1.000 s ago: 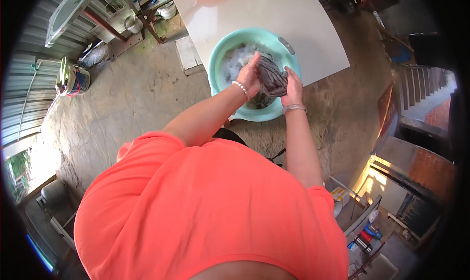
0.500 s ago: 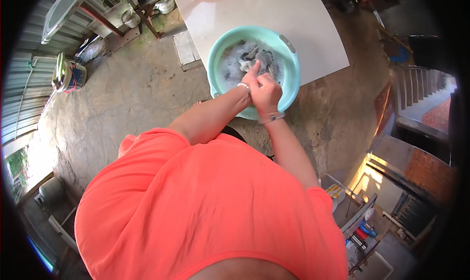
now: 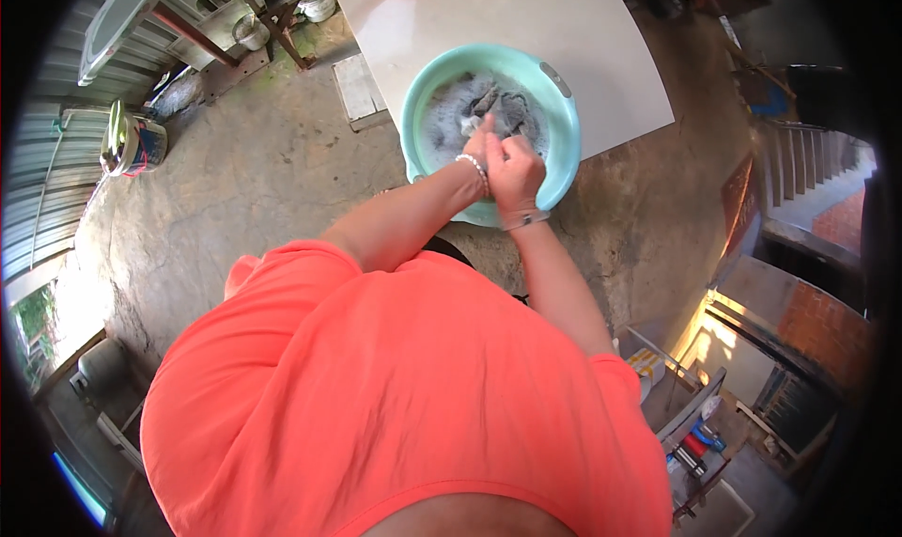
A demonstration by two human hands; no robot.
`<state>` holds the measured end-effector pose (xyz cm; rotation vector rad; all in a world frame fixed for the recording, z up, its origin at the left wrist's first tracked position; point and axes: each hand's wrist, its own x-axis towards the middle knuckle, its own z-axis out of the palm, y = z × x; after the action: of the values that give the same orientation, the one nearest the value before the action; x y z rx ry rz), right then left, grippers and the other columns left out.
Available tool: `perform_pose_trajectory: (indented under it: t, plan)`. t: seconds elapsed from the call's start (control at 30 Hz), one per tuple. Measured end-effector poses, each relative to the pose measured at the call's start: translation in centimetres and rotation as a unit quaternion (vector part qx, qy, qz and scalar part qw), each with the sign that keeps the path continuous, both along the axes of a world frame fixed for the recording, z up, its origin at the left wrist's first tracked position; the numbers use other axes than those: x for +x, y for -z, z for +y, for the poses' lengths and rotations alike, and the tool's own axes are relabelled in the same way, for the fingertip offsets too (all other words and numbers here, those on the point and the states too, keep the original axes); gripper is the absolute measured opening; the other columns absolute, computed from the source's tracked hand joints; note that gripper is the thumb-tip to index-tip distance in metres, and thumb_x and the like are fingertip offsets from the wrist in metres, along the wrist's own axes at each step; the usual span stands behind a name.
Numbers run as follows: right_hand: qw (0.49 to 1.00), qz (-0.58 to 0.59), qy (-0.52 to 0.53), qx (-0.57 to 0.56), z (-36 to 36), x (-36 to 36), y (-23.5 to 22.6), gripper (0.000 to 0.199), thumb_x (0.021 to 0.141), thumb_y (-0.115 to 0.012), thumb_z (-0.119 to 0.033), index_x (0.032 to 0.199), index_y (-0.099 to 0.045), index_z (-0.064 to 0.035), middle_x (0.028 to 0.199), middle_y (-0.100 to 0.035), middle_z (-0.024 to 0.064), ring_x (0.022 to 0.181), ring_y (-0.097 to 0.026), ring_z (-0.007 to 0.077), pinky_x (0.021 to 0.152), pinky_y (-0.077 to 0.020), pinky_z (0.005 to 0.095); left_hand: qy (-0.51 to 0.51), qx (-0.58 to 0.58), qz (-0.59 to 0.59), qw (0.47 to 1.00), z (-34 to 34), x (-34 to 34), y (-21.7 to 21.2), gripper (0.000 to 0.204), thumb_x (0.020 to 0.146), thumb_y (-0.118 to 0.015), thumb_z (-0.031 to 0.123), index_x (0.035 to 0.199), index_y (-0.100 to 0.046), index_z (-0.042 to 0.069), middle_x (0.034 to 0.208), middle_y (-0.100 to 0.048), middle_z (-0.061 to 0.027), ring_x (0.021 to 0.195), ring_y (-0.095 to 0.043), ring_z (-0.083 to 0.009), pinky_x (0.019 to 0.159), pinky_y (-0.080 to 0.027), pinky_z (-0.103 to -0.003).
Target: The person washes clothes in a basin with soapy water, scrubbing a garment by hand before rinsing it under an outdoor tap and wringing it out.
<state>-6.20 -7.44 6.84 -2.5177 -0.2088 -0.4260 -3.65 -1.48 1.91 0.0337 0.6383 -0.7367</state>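
A light green plastic basin [image 3: 567, 140] stands at the near edge of a pale tabletop, holding foamy, cloudy water. Wet grey cloth [image 3: 512, 114] lies bunched in the suds, just beyond my fingers. My left hand [image 3: 476, 149], with a beaded bracelet at the wrist, is closed with one digit pointing forward. Pressed against it is my right hand [image 3: 516, 171], curled into a fist, with a band round its wrist. Both hands are together over the near side of the basin and grip the near part of the cloth, mostly hidden by the fingers.
The pale table [image 3: 620, 86] extends beyond and right of the basin. A bucket [image 3: 148, 147] stands by the corrugated wall at left. A pale slab [image 3: 361, 91] lies on the concrete floor beside the table. Shelving with assorted items [image 3: 695, 438] is at lower right.
My hands have drawn slightly closer together and back toward me, and the left digit reaches less far forward. The grey cloth has changed its folds. The basin appears shifted slightly right.
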Motion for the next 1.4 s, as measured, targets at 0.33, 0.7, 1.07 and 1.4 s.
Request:
perform_pose_trajectory:
  t: [0.33,0.7,1.07,1.4]
  plan:
    - [0.999,0.027,-0.005,0.016,-1.2,-0.1,0.8,0.024,0.069,-0.06,-0.022,0.056,-0.051,-0.0038,0.058,-0.052,0.0114,0.052,-0.049,0.0314,0.045,-0.0372,0.0367,0.006,-0.057,-0.003,0.998,0.3,-1.1,-0.5,0.028,0.081,-0.045,0.036,0.078,-0.049,0.009,0.072,-0.055,-0.0086,0.065,-0.053,-0.0219,0.059,-0.045,-0.034]
    - [0.619,0.458,-0.03,0.637,-4.1,1.6,-1.9,0.038,0.071,-0.061,-0.015,0.101,-0.046,0.0028,0.099,-0.05,0.0108,0.081,-0.053,0.0223,0.06,-0.0472,0.0327,-0.02,0.247,-0.227,0.942,0.8,3.1,-4.4,0.026,0.073,-0.059,0.024,0.086,-0.053,0.001,0.078,-0.056,-0.0079,0.073,-0.056,-0.0208,0.066,-0.047,-0.034]
    - [0.817,0.306,0.062,0.485,-5.3,0.9,-3.4,0.043,0.061,-0.053,0.006,0.103,-0.05,0.0027,0.08,-0.057,0.0098,0.061,-0.056,0.015,0.052,-0.0464,0.0247,-0.096,0.051,0.059,0.992,0.8,0.7,-1.7,0.033,0.074,-0.056,0.042,0.085,-0.049,0.012,0.07,-0.052,-0.0038,0.067,-0.053,-0.0216,0.065,-0.045,-0.041]
    - [0.996,0.079,0.001,-0.029,-1.3,0.9,-0.5,0.016,0.066,-0.059,-0.021,0.07,-0.057,-0.006,0.07,-0.057,0.0129,0.065,-0.055,0.0313,0.056,-0.0438,0.0369,-0.071,-0.211,-0.126,0.967,-2.1,-1.1,5.8,0.037,0.079,-0.043,0.047,0.083,-0.05,0.01,0.078,-0.056,-0.0063,0.069,-0.053,-0.0252,0.063,-0.043,-0.04]
